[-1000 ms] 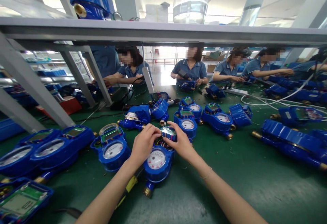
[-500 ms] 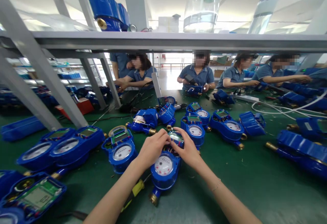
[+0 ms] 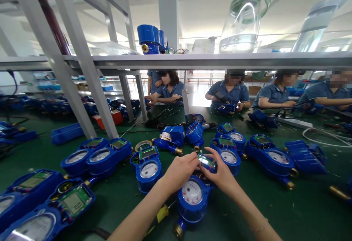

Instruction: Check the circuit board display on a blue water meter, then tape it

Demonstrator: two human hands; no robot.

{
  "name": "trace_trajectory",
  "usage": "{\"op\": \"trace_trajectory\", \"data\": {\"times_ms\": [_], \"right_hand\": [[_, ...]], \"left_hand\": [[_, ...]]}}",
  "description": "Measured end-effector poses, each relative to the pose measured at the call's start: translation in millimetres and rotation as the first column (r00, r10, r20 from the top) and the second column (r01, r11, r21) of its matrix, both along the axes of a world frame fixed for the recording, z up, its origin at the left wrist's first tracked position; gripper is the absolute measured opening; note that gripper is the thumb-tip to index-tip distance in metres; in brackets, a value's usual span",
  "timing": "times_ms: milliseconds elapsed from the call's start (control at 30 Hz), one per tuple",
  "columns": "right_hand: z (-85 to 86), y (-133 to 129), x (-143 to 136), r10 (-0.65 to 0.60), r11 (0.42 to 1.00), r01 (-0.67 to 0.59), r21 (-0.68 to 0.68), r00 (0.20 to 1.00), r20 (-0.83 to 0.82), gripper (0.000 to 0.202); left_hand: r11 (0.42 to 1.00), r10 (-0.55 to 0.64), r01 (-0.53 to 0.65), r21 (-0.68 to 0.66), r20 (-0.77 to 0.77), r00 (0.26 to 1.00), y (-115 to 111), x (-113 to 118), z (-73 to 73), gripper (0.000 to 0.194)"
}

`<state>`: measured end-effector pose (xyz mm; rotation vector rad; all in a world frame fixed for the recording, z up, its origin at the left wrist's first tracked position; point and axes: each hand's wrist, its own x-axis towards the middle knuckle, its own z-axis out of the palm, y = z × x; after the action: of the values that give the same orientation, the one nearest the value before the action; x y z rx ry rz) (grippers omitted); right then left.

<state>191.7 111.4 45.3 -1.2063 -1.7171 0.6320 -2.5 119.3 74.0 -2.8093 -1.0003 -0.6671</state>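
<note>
Over the smooth dark-green counter (image 3: 269, 204), reaching forward on bare forearms (image 3: 143, 211), angled inward to a white-dialled blue plastic meter (image 3: 192, 198). Curling the left hand (image 3: 178, 171) knuckles-up, with fingers bunched, too hidden to say whether pinching; arching the right hand (image 3: 224, 173) opposite, with fingers grasping a small rectangular green circuit board (image 3: 207, 163), just above the meter's far end.

Center meter (image 3: 193, 202) is lying on surface (image 3: 247, 197); circuit module (image 3: 207, 163) is sitting behind its dial (image 3: 192, 192), between left grip (image 3: 181, 169) and right grip (image 3: 220, 169). Single meter (image 3: 148, 175) is lying left, paired meters (image 3: 101, 160) farther left. Tipped meter (image 3: 169, 138) is lying behind, right-side meters (image 3: 271, 156) right. Shelf (image 3: 192, 62) is running above, carrying bottle (image 3: 242, 24) right of upper meter (image 3: 150, 37).
</note>
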Motion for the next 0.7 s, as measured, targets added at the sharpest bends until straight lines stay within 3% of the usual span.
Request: {"op": "trace_trajectory", "data": {"times_ms": [167, 433, 600, 700], "right_hand": [[7.5, -1.8, 1.5, 0.035, 0.999, -0.035, -0.04, 0.999, 0.003, 0.064], [5.8, -3.2, -1.9, 0.033, 0.999, -0.033, -0.019, 0.999, -0.027, 0.063], [9.0, -5.5, -3.6, 0.055, 0.998, -0.055, 0.015, 0.998, -0.035, 0.06], [10.1, -6.1, -3.6, 0.069, 0.998, -0.068, 0.016, 0.997, -0.042, 0.059]], "left_hand": [[1.0, 0.021, -0.02, 0.022, -0.026, 0.999, 0.5, -1.0, -0.2, 0.011], [0.999, 0.027, -0.025, 0.021, -0.073, 0.997, 0.2, 3.8, 4.2, 0.008], [0.998, 0.038, -0.038, -0.05, 0.007, 0.999, -1.2, 3.8, 2.8, 0.011], [0.991, 0.033, -0.014, -0.136, 0.139, 0.99, 0.6, 1.9, -3.7, 0.01]]}}
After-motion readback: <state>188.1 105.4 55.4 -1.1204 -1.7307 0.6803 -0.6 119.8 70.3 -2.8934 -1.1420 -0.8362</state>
